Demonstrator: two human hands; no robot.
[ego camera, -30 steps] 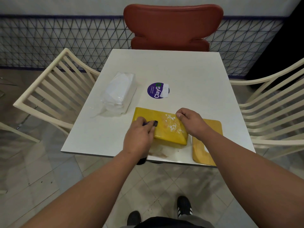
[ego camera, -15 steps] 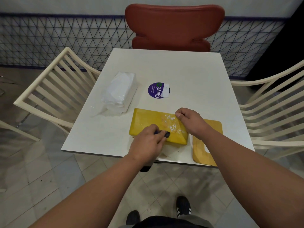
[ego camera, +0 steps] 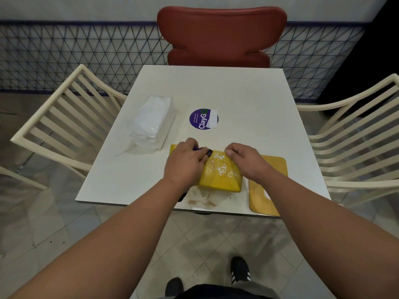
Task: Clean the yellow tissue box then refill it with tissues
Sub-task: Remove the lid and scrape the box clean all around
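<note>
The yellow tissue box [ego camera: 220, 180] lies near the front edge of the white table [ego camera: 248, 100], with white specks and smears on its top. My left hand [ego camera: 183, 162] grips a small dark tool [ego camera: 206, 151] whose tip touches the box's top at its far edge. My right hand [ego camera: 244, 160] holds the box at its right far corner, fingers curled over the edge. A flat yellow lid [ego camera: 267, 190] lies to the right of the box, partly under my right forearm. A clear plastic pack of white tissues [ego camera: 153, 121] lies at the table's left.
A round purple ClayGo sticker [ego camera: 203, 118] is on the table's middle. Brown smears [ego camera: 200, 199] mark the table in front of the box. Cream slatted chairs [ego camera: 64, 126] stand left and right [ego camera: 356, 143], a red chair [ego camera: 220, 35] opposite.
My left hand with the dark tool has moved from the box's near side up to its far edge. My right hand has stayed at the box's right corner.
</note>
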